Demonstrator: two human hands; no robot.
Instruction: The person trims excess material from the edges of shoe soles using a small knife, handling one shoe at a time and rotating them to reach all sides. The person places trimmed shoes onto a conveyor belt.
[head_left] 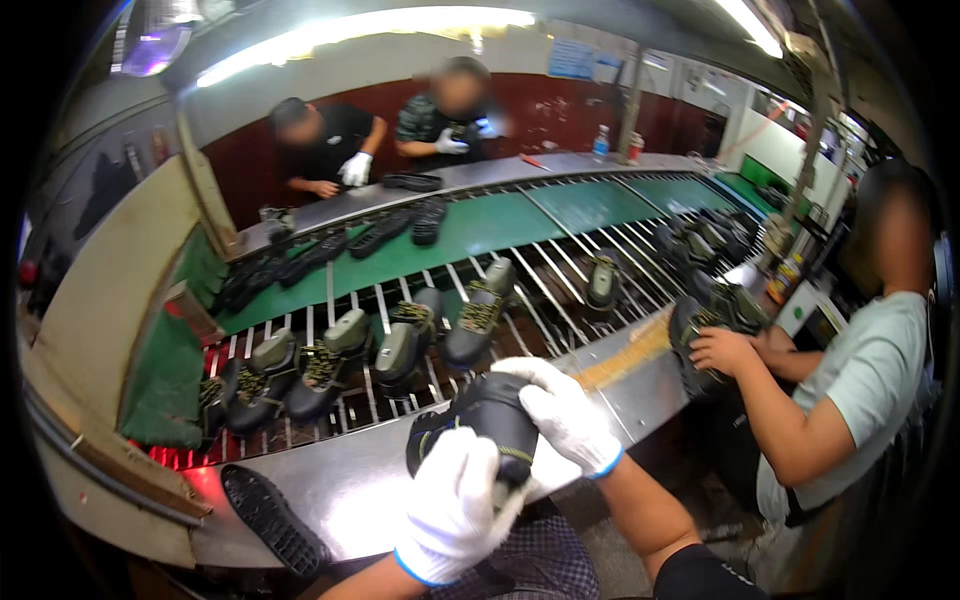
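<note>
Both my hands wear white knit gloves with blue cuffs. Between them, over the near edge of the metal ledge, is a black shoe [487, 410] with thin yellow-green trim. My left hand [460, 505] is closed on its near part, with the fingers curled in. My right hand [568, 415] grips its far right side, fingers over the top. How the shoe's underside looks is hidden. Left of my left hand, a loose black shoe sole [270, 515] lies on the metal ledge [350, 500], tread side showing.
Beyond the ledge, a slatted metal conveyor [545, 280] carries several grey-black shoes [480, 315] with yellow-green laces. Black soles [380, 232] lie on a green belt [480, 235] behind it. Two people stand across the line. At right, a person's bare hands [725, 350] handle a shoe.
</note>
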